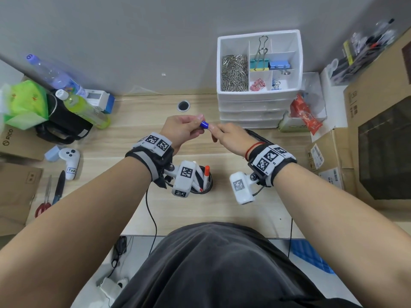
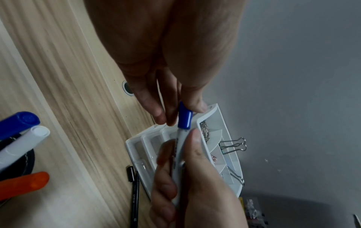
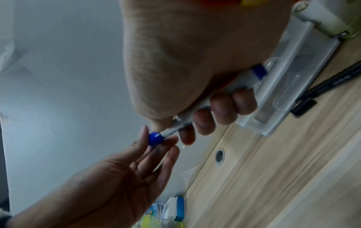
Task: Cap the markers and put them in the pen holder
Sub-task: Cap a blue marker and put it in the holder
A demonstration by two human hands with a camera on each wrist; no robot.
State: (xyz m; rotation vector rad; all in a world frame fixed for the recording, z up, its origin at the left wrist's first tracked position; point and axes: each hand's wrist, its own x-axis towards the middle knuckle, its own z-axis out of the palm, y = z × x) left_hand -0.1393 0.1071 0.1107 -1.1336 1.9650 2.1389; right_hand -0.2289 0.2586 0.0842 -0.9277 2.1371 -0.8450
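Observation:
Above the desk's middle, my left hand (image 1: 189,127) pinches a blue cap (image 1: 204,124) between thumb and fingertips. The cap (image 2: 184,118) sits on the end of a white marker (image 2: 178,148), whose barrel my right hand (image 1: 231,136) grips in curled fingers. In the right wrist view the cap (image 3: 155,138) meets the marker (image 3: 197,115), and a blue band shows at its rear end. A black pen holder (image 1: 205,185) stands near the front edge below my left wrist, with an orange-capped marker (image 1: 206,173) and white markers in it.
A white drawer organiser (image 1: 259,92) with clips stands behind my hands. A black pen (image 2: 134,195) lies on the desk beside it. Bottles, a tissue pack (image 1: 24,103) and a controller (image 1: 70,160) sit left; scissors (image 1: 45,200) front left; cardboard boxes (image 1: 378,141) right.

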